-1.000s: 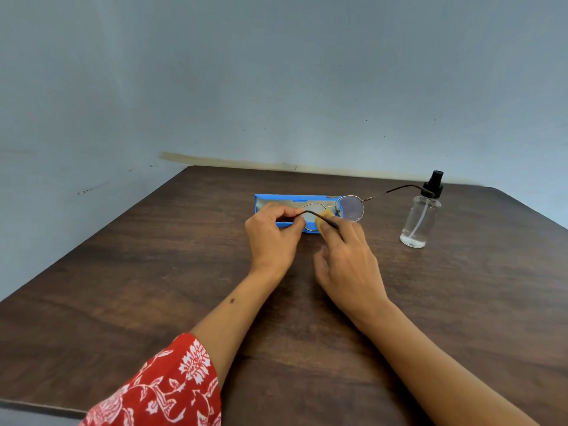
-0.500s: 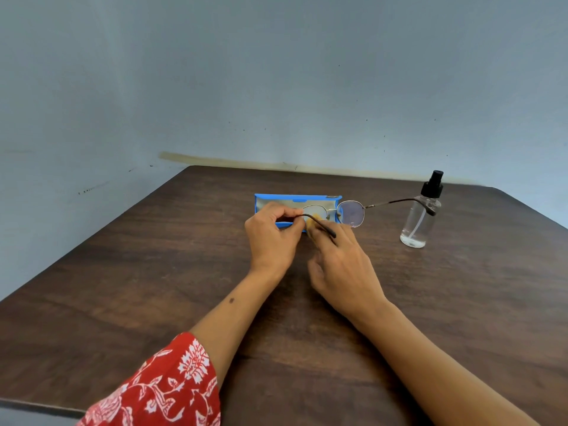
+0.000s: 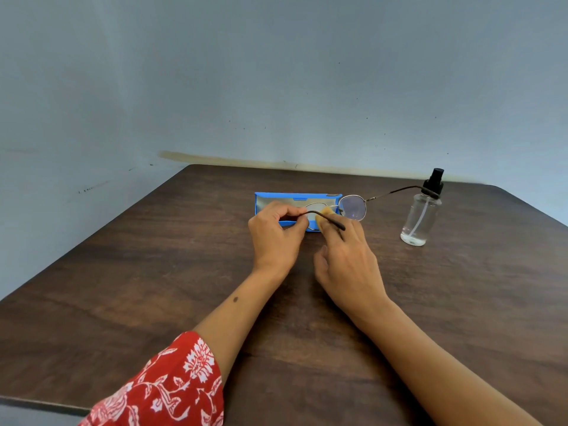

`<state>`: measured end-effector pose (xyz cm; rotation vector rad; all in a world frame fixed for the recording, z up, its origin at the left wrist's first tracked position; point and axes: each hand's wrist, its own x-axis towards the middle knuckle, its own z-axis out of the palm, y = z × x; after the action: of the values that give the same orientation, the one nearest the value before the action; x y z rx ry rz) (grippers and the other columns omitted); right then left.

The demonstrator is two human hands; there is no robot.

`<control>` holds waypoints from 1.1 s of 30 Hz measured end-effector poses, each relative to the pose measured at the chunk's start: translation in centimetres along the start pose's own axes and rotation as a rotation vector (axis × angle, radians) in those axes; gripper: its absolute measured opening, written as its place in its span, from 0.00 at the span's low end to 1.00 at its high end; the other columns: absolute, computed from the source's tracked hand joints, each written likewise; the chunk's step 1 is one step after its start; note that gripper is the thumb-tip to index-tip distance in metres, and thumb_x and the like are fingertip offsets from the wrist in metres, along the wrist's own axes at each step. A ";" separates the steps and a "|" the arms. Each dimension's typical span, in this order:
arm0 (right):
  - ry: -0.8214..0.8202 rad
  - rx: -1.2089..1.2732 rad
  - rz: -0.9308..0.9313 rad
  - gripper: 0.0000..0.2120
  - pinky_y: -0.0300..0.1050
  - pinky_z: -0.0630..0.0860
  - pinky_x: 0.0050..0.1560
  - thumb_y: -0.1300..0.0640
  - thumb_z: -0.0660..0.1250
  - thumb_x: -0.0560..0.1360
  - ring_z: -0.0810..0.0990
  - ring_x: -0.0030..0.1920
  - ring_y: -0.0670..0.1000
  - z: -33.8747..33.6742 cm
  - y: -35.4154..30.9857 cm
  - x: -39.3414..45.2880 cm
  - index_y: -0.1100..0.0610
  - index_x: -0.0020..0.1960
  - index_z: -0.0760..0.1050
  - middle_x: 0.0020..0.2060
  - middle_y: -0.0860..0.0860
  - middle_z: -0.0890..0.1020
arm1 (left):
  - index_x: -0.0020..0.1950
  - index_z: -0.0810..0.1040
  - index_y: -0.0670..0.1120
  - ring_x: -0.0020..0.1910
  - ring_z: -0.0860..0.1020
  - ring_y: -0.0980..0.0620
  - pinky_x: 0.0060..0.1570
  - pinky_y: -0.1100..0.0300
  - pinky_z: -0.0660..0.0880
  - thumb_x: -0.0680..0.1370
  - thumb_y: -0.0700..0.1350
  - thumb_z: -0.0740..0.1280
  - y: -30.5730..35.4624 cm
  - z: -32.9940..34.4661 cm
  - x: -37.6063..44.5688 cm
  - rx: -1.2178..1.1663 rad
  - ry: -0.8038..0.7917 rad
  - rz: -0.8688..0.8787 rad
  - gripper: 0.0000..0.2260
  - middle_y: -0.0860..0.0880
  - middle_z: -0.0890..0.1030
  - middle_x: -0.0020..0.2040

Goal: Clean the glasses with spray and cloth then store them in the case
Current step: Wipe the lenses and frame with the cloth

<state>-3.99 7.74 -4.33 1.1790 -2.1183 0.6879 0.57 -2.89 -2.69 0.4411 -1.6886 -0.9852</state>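
Note:
Thin metal-framed glasses [image 3: 353, 208] are held above the table's middle, both temples unfolded; one temple reaches right toward the spray bottle. My left hand [image 3: 276, 235] pinches the frame at its left lens side. My right hand [image 3: 347, 256] presses a small yellow cloth [image 3: 325, 214] against the left lens with its fingertips. Behind the hands lies an open blue glasses case [image 3: 267, 199] with a grey lining, partly hidden. A clear spray bottle [image 3: 419, 218] with a black pump top stands upright at the right.
Everything rests on a dark brown wooden table [image 3: 153, 287] set into a corner of pale blue-grey walls. The table's left edge and near edge are in view.
The glasses have tilted and shifted slightly while my right hand rubs the cloth over the left lens. My left hand stays in place. Case and bottle have not moved.

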 end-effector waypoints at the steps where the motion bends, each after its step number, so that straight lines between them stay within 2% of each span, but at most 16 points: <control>1: -0.007 -0.001 -0.017 0.23 0.43 0.78 0.43 0.61 0.57 0.66 0.76 0.55 0.57 0.0 0.0 -0.1 0.66 0.58 0.76 0.55 0.59 0.78 | 0.38 0.83 0.41 0.36 0.77 0.70 0.40 0.78 0.70 0.68 0.33 0.71 0.0 0.0 0.0 -0.003 -0.003 -0.002 0.05 0.55 0.80 0.36; 4: -0.037 0.021 -0.085 0.23 0.44 0.79 0.42 0.61 0.58 0.65 0.74 0.54 0.55 0.1 -0.2 -0.1 0.66 0.59 0.76 0.55 0.58 0.78 | 0.39 0.83 0.43 0.37 0.78 0.66 0.41 0.77 0.71 0.68 0.35 0.73 -0.1 -0.2 0.1 0.010 -0.026 0.000 0.04 0.54 0.80 0.37; 8: -0.004 -0.001 -0.015 0.23 0.45 0.78 0.45 0.66 0.66 0.63 0.76 0.55 0.58 0.2 0.1 0.0 0.67 0.59 0.76 0.55 0.60 0.78 | 0.39 0.83 0.42 0.36 0.77 0.68 0.40 0.77 0.71 0.68 0.33 0.71 -0.1 -0.2 0.1 -0.001 0.002 -0.011 0.05 0.55 0.80 0.35; 12: -0.024 0.012 -0.076 0.23 0.45 0.79 0.41 0.61 0.58 0.66 0.76 0.54 0.57 0.1 -0.1 -0.2 0.66 0.59 0.76 0.55 0.58 0.78 | 0.40 0.83 0.42 0.37 0.77 0.67 0.40 0.77 0.71 0.68 0.34 0.73 -0.1 -0.2 0.1 0.004 -0.024 -0.007 0.05 0.55 0.80 0.36; 14: -0.026 0.008 -0.080 0.22 0.45 0.79 0.40 0.63 0.62 0.65 0.77 0.53 0.58 0.1 -0.1 -0.1 0.66 0.58 0.76 0.54 0.58 0.78 | 0.40 0.83 0.42 0.37 0.78 0.65 0.41 0.77 0.71 0.68 0.34 0.73 0.0 -0.3 0.0 0.007 -0.026 -0.003 0.05 0.54 0.80 0.37; 17: -0.023 -0.013 -0.001 0.24 0.46 0.79 0.42 0.68 0.69 0.62 0.78 0.54 0.61 0.0 0.3 -0.2 0.67 0.58 0.76 0.54 0.60 0.79 | 0.39 0.83 0.41 0.36 0.77 0.68 0.40 0.77 0.71 0.67 0.33 0.72 0.0 -0.1 0.1 -0.006 0.004 -0.004 0.05 0.54 0.80 0.36; 23: -0.084 0.023 -0.099 0.22 0.48 0.80 0.39 0.66 0.68 0.63 0.72 0.55 0.55 0.0 0.0 -0.2 0.66 0.58 0.76 0.55 0.58 0.78 | 0.39 0.83 0.42 0.37 0.77 0.70 0.41 0.77 0.70 0.67 0.33 0.73 -0.1 -0.3 0.2 0.008 -0.016 0.008 0.05 0.55 0.79 0.36; 26: -0.042 -0.021 -0.044 0.23 0.45 0.79 0.38 0.68 0.70 0.61 0.78 0.52 0.58 -0.3 0.0 0.0 0.67 0.57 0.77 0.53 0.59 0.79 | 0.39 0.83 0.42 0.37 0.77 0.69 0.41 0.77 0.71 0.67 0.33 0.72 -0.1 -0.2 0.2 0.001 -0.014 -0.005 0.05 0.54 0.80 0.36; 28: -0.012 -0.063 -0.037 0.20 0.43 0.79 0.35 0.68 0.67 0.63 0.79 0.50 0.60 -0.3 -0.1 0.2 0.68 0.56 0.77 0.52 0.60 0.80 | 0.39 0.83 0.41 0.36 0.77 0.70 0.41 0.77 0.71 0.67 0.33 0.72 -0.1 -0.1 0.1 0.002 -0.017 0.002 0.05 0.53 0.81 0.37; 29: -0.004 -0.068 -0.060 0.19 0.43 0.79 0.35 0.66 0.63 0.65 0.79 0.49 0.59 -0.3 -0.1 0.2 0.68 0.55 0.77 0.52 0.60 0.80 | 0.39 0.83 0.41 0.36 0.77 0.70 0.41 0.77 0.71 0.67 0.33 0.72 -0.1 0.0 0.1 0.003 -0.023 0.005 0.05 0.52 0.81 0.37; 31: -0.015 -0.048 -0.115 0.23 0.44 0.79 0.34 0.62 0.54 0.67 0.79 0.49 0.59 -0.3 -0.4 0.2 0.67 0.56 0.77 0.52 0.59 0.79 | 0.40 0.83 0.41 0.37 0.77 0.70 0.41 0.77 0.71 0.67 0.34 0.73 -0.3 -0.1 0.1 0.013 -0.044 0.007 0.04 0.51 0.82 0.38; 33: -0.027 -0.043 -0.146 0.24 0.45 0.80 0.35 0.60 0.52 0.67 0.79 0.49 0.59 -0.3 -0.5 0.2 0.67 0.56 0.77 0.52 0.59 0.79 | 0.40 0.83 0.41 0.38 0.77 0.70 0.41 0.77 0.71 0.68 0.35 0.74 -0.3 -0.3 0.1 0.017 -0.057 0.007 0.04 0.52 0.81 0.38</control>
<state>-3.55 7.56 -3.93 1.3110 -2.0346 0.5609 0.73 -3.22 -2.87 0.4218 -1.7501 -0.9874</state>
